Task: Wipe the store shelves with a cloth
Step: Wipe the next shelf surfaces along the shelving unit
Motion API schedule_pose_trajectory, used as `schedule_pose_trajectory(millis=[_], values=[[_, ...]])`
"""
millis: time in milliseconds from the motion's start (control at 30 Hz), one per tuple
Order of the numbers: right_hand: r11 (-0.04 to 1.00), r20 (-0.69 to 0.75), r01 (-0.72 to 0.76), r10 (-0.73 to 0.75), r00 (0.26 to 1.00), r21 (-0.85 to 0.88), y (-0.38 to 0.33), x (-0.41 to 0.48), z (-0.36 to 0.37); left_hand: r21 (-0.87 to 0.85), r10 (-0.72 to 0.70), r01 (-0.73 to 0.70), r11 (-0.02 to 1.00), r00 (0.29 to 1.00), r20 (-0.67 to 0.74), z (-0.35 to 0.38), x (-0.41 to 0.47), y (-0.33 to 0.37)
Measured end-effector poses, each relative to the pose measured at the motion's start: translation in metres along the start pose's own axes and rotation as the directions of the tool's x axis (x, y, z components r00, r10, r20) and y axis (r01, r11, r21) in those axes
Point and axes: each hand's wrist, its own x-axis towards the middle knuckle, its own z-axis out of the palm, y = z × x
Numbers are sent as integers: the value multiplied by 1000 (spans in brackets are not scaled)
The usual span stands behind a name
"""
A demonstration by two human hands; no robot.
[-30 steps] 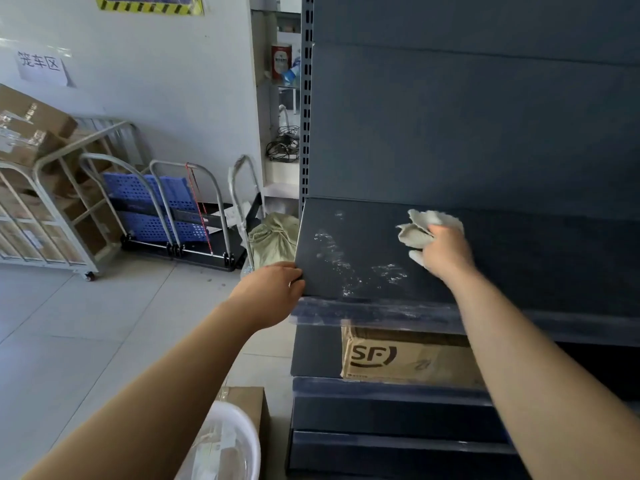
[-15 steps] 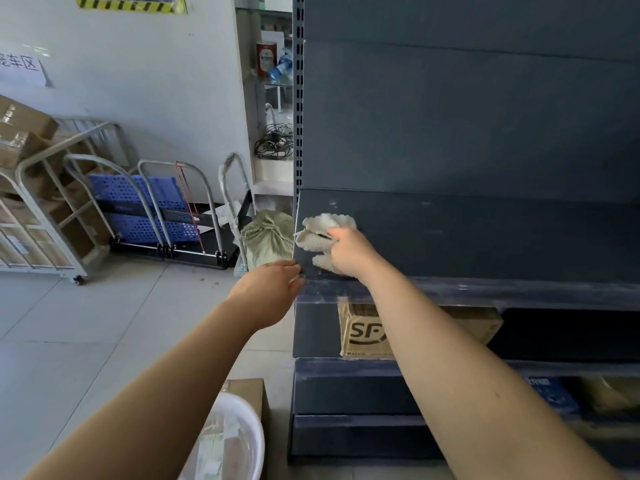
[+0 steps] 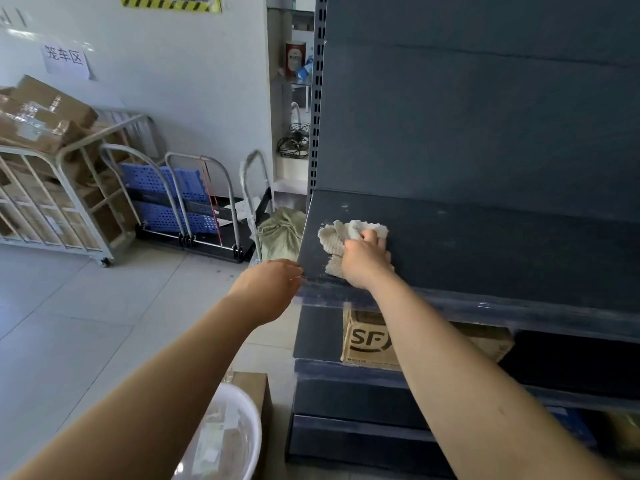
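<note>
White cloth, bunched in the right hand, lies near the front-left corner of the shelf; the left hand grips that corner. Bare shelf stretches rightward.

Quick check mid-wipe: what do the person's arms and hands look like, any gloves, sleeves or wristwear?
No gloves: the left hand and the right hand are bare. The left forearm and the right forearm are uncovered as far as the frame shows, with no sleeve edge in view. No watch, bracelet or ring is visible.
</note>
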Motion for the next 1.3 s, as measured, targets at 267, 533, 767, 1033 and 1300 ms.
schedule_pose_trajectory(millis=[267, 533, 767, 1033, 1300], values=[[826, -104, 261, -242, 965, 500, -13, 55, 0, -1, -44, 44, 999, 999, -5, -7, -2, 15], [933, -228, -134, 218, 949, 333, 179, 117, -53, 40, -35, 36, 999, 999, -23, -1, 25, 42], [945, -211, -237, 285, 935, 223, 141, 110, -22, 27, -69, 69, 997, 997, -32, 11, 50, 60], [647, -111, 226, -214, 970, 728, 53, 94, -33, 9, -101, 102, 995, 992, -70, 11, 60, 71], [936, -191, -352, 341, 920, -28, 210, 149, -67, 24, -119, 121, 992, 989, -84, 11, 71, 65]])
